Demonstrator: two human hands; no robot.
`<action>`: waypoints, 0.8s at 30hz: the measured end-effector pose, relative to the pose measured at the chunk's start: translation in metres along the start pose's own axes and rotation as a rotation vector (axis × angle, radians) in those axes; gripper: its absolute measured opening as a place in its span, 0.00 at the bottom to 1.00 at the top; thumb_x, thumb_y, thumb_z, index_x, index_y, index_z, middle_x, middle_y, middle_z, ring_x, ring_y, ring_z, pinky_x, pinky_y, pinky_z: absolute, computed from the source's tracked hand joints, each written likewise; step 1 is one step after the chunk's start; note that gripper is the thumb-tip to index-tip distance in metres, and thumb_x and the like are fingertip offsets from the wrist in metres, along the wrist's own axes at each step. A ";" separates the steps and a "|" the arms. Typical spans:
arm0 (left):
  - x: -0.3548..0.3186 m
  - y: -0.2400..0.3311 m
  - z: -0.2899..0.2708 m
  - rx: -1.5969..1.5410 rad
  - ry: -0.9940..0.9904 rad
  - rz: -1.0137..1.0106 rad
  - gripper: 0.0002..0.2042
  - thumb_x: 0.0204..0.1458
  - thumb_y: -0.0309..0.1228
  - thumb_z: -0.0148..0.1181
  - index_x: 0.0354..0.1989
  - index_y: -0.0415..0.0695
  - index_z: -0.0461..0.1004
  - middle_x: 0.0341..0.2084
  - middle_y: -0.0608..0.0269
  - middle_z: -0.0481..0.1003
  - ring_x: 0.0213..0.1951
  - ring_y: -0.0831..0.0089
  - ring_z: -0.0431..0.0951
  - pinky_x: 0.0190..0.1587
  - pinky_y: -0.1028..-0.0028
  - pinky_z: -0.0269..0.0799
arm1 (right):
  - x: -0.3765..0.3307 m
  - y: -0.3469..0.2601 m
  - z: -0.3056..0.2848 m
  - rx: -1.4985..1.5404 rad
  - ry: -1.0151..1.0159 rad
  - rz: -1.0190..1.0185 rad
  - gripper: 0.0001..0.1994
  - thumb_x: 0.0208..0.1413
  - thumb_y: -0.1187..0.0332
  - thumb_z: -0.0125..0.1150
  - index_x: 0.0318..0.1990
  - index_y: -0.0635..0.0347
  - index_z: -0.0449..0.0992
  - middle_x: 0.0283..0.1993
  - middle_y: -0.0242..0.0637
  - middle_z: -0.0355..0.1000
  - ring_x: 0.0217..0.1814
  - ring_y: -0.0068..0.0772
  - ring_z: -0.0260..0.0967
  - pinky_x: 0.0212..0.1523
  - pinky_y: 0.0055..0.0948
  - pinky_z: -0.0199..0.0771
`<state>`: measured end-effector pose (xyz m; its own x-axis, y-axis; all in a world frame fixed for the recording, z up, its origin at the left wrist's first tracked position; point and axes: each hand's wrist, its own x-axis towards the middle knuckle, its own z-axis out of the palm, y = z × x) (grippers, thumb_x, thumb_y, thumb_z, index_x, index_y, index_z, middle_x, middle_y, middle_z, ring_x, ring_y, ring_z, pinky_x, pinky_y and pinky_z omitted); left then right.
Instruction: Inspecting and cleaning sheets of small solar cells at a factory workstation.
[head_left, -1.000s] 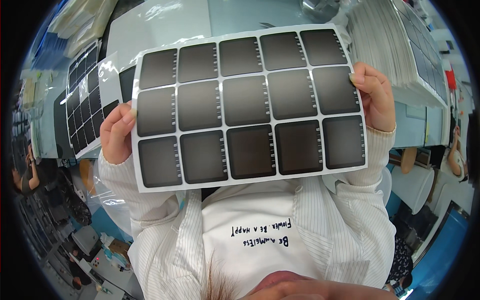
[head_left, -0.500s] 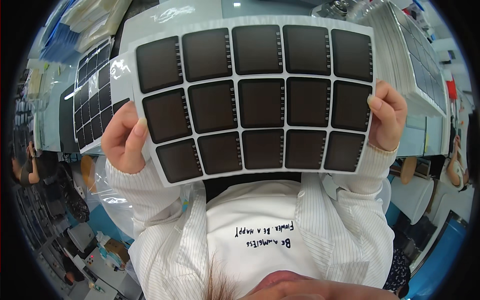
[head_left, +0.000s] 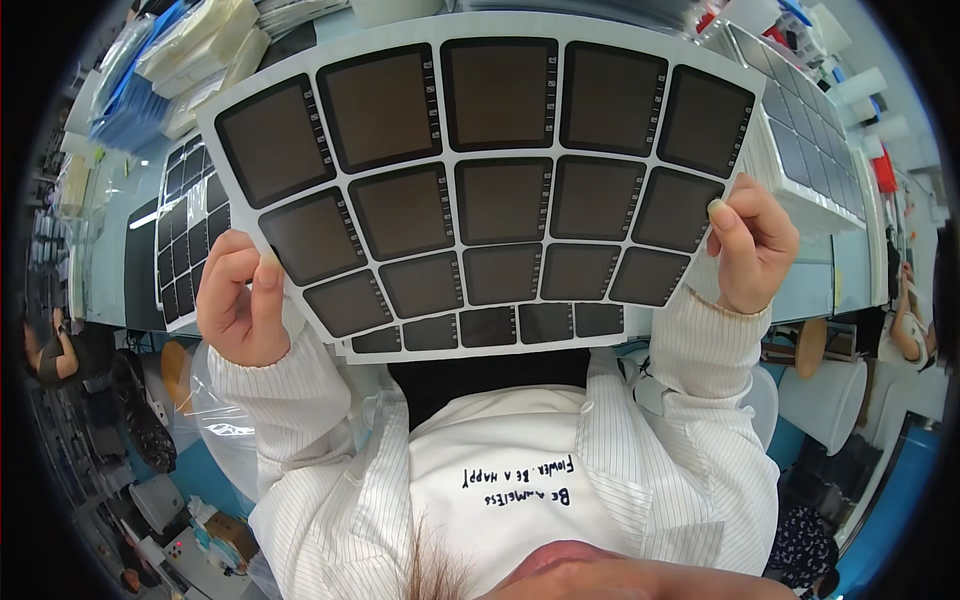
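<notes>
A large white sheet (head_left: 503, 200) printed with rows of dark, rounded squares is raised in front of me, bowed and tilted. My left hand (head_left: 245, 300) pinches its left edge between thumb and fingers. At the opposite edge, my right hand (head_left: 755, 245) grips it the same way, the thumb on the printed face. Below the raised sheet's near edge, part of another sheet with dark squares (head_left: 487, 328) shows; the rest of it is covered.
At the right stands a thick stack of similar sheets (head_left: 800, 125). More printed sheets (head_left: 183, 235) lie on the left of the table. Bundles of plastic-wrapped material (head_left: 195, 50) are piled at the far left. Another person (head_left: 55, 350) is at the left rim.
The held sheet has tilted, its far edge coming up closer to view. Both hands have moved slightly, and another printed sheet now shows beneath the near edge.
</notes>
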<state>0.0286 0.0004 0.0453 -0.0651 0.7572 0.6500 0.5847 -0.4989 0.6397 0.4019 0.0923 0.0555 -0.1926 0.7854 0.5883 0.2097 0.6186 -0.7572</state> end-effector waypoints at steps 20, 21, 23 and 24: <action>0.069 0.034 0.012 0.016 -0.059 0.263 0.06 0.46 0.21 0.57 0.22 0.36 0.66 0.18 0.63 0.66 0.19 0.78 0.63 0.22 0.81 0.56 | 0.020 -0.033 -0.044 -0.071 0.215 -0.007 0.07 0.51 0.75 0.53 0.22 0.63 0.69 0.18 0.24 0.56 0.15 0.10 0.46 0.15 0.12 0.42; 0.071 0.036 0.014 0.020 -0.072 0.256 0.06 0.46 0.21 0.57 0.22 0.36 0.66 0.18 0.63 0.66 0.19 0.78 0.63 0.22 0.81 0.56 | 0.019 -0.034 -0.047 -0.078 0.222 -0.009 0.07 0.51 0.75 0.53 0.22 0.63 0.69 0.18 0.24 0.56 0.15 0.10 0.46 0.15 0.12 0.42; 0.077 0.040 0.020 0.014 -0.089 0.258 0.06 0.46 0.21 0.57 0.22 0.36 0.66 0.18 0.63 0.66 0.20 0.78 0.63 0.23 0.81 0.56 | 0.019 -0.035 -0.053 -0.084 0.237 -0.025 0.07 0.51 0.75 0.52 0.23 0.63 0.69 0.18 0.24 0.56 0.15 0.10 0.46 0.15 0.13 0.42; 0.081 0.041 0.024 0.004 -0.101 0.269 0.06 0.46 0.21 0.57 0.22 0.35 0.66 0.18 0.63 0.66 0.20 0.78 0.63 0.23 0.81 0.57 | 0.019 -0.036 -0.057 -0.103 0.248 -0.015 0.07 0.51 0.75 0.52 0.23 0.63 0.69 0.18 0.24 0.56 0.15 0.10 0.46 0.15 0.13 0.42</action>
<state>0.0668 0.0509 0.1146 0.1738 0.6360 0.7519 0.5731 -0.6862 0.4480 0.4454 0.0865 0.1099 0.0418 0.7497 0.6605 0.3078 0.6193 -0.7223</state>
